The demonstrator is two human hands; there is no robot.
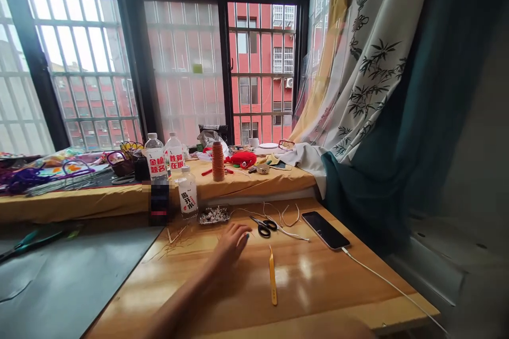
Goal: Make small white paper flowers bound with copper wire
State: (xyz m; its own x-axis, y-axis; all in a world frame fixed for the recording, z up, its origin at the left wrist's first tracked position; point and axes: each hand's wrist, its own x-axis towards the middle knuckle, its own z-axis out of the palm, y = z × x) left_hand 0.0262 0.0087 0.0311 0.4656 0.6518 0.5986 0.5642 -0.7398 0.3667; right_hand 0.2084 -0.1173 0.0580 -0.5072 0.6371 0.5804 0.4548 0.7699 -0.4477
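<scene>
Filling the far side of the view, the barred window [178, 63] looks onto red buildings, with a patterned curtain [369, 63] bunched at its right so daylight falls on the work. Below it the wooden bench [318, 280] carries the small things, and a sill covered in yellow cloth [246, 183] behind it serves as a shelf for bottles, a tall spool of orange thread [217, 161] and craft clutter.

The left hand [233, 243] lies on the bench with its forearm stretched forward, fingers curled loosely downward and resting on the wood; motion blur hides whether anything small is pinched beneath them. The right hand is not clearly shown; only a blurred shape sits at the bottom edge.

Just beside the fingers lie black-handled scissors [263, 226], blades shut, among loose strands of pale cord [284, 218]. A phone [325, 230] lies further right, plugged into a white cable [393, 286]. Near the hand, a slim yellow tool [272, 275] lies lengthwise, and a small tray of beads [214, 215] stands beside a water bottle [187, 192].
</scene>
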